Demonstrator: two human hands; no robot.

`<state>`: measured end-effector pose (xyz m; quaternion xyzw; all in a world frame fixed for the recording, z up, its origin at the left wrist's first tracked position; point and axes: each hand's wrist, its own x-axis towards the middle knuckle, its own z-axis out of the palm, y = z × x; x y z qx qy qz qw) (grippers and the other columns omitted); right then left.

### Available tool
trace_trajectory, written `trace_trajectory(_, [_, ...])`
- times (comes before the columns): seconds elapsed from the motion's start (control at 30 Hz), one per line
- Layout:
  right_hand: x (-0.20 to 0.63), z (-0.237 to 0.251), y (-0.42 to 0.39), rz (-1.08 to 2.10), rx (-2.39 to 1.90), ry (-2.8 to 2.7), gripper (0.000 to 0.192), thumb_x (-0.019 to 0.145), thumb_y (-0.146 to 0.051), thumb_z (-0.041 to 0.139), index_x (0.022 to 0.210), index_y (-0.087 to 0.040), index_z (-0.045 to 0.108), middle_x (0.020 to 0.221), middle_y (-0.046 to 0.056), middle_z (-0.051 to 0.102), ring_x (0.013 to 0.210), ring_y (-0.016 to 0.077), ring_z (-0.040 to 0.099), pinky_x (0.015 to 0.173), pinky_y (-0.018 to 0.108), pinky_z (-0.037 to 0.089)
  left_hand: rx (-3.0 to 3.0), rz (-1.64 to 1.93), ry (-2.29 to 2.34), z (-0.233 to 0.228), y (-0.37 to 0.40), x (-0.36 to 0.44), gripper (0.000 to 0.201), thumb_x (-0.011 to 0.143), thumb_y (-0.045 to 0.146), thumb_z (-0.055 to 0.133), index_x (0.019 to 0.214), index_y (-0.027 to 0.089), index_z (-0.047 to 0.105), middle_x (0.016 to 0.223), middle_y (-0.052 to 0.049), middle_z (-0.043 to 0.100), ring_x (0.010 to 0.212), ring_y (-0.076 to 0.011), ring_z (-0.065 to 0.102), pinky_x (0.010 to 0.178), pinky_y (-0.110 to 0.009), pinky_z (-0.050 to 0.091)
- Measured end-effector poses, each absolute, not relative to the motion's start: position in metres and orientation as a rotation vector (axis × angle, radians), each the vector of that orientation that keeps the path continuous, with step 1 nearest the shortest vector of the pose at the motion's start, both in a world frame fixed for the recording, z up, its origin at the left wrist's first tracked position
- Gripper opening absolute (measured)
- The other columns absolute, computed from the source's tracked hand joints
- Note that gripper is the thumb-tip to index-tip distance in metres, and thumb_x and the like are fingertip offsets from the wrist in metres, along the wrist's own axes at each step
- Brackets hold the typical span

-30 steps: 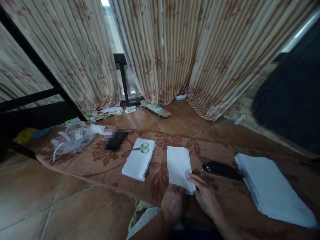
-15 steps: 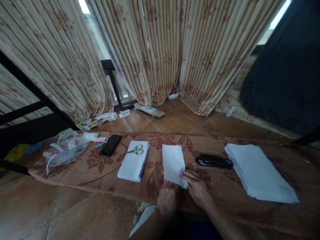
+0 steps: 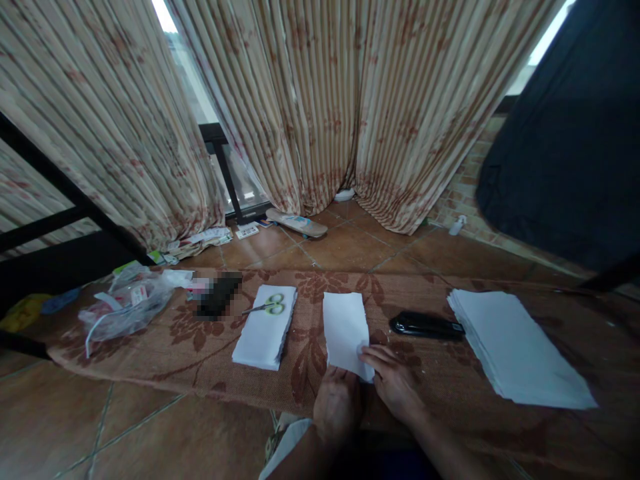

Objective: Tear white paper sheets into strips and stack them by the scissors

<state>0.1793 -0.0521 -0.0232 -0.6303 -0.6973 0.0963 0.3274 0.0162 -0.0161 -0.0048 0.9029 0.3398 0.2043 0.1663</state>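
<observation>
A small white sheet of paper (image 3: 345,323) lies upright in front of me on the patterned cloth. My left hand (image 3: 338,403) is closed at its near edge, the fingers curled onto the paper. At the lower right corner my right hand (image 3: 395,380) grips the same paper, thumb side inward and fingertips on its surface. Left of it sits a stack of cut white paper (image 3: 257,337), with green-handled scissors (image 3: 273,305) on top. To the right lie a black stapler-like object (image 3: 425,325) and a larger stack of white paper (image 3: 520,350).
A clear plastic bag (image 3: 133,307) and a pixelated dark item (image 3: 219,295) lie at the left of the brown cloth (image 3: 200,370). On the tiled floor beyond are a skateboard (image 3: 300,223) and a small spray bottle (image 3: 457,225). Long curtains (image 3: 300,100) hang behind.
The view has shifted slightly. Both hands stay at the near end of the paper, with almost no movement.
</observation>
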Motion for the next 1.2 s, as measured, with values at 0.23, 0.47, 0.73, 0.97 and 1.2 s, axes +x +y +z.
trace_trajectory(0.23, [0.177, -0.013, -0.053, 0.188, -1.774, -1.881, 0.054, 0.076, -0.001, 0.039, 0.116, -0.026, 0.065, 0.118, 0.004, 0.066, 0.116, 0.0231, 0.051, 0.096, 0.043, 0.043, 2.142, 1.052, 1.118, -0.009, -0.011, 0.005, 0.041, 0.08, 0.0, 0.036, 0.114, 0.016, 0.051, 0.114, -0.012, 0.058, 0.111, -0.023, 0.053, 0.095, -0.042, 0.046])
trace_trajectory(0.47, [0.178, -0.016, -0.054, 0.179, -1.778, -1.898, 0.054, 0.077, 0.0, 0.037, 0.115, -0.026, 0.066, 0.119, 0.002, 0.066, 0.12, 0.0222, 0.048, 0.098, 0.042, 0.04, 1.697, 1.316, 1.151, -0.018, -0.009, 0.001, 0.046, 0.081, 0.002, 0.037, 0.123, 0.018, 0.044, 0.135, -0.013, 0.042, 0.129, -0.0234, 0.04, 0.108, -0.044, 0.033])
trace_trajectory(0.73, [0.179, -0.019, -0.053, 0.193, -1.749, -1.914, 0.056, 0.075, 0.0, 0.037, 0.116, -0.025, 0.066, 0.12, 0.004, 0.065, 0.115, 0.0218, 0.053, 0.099, 0.042, 0.04, 1.907, 1.259, 1.073, -0.006, -0.016, -0.007, 0.047, 0.091, 0.012, 0.03, 0.136, 0.021, 0.041, 0.146, -0.011, 0.033, 0.135, -0.0252, 0.031, 0.109, -0.047, 0.03])
trace_trajectory(0.97, [0.181, -0.026, -0.053, 0.147, -1.712, -1.907, 0.053, 0.076, -0.001, 0.038, 0.115, -0.024, 0.066, 0.118, 0.005, 0.066, 0.113, 0.0218, 0.055, 0.098, 0.042, 0.043, 2.434, 0.926, 0.985, -0.001, -0.019, -0.001, 0.05, 0.085, 0.01, 0.042, 0.133, 0.022, 0.047, 0.148, -0.008, 0.034, 0.138, -0.0273, 0.026, 0.109, -0.053, 0.029])
trace_trajectory(1.2, [0.182, -0.025, -0.055, 0.151, -1.685, -1.901, 0.056, 0.073, 0.001, 0.037, 0.114, -0.023, 0.066, 0.117, 0.005, 0.066, 0.113, 0.021, 0.055, 0.099, 0.041, 0.044, 2.567, 0.658, 1.075, 0.004, -0.021, 0.014, 0.04, 0.084, 0.019, 0.051, 0.124, 0.022, 0.055, 0.135, -0.008, 0.051, 0.129, -0.0295, 0.04, 0.107, -0.057, 0.031])
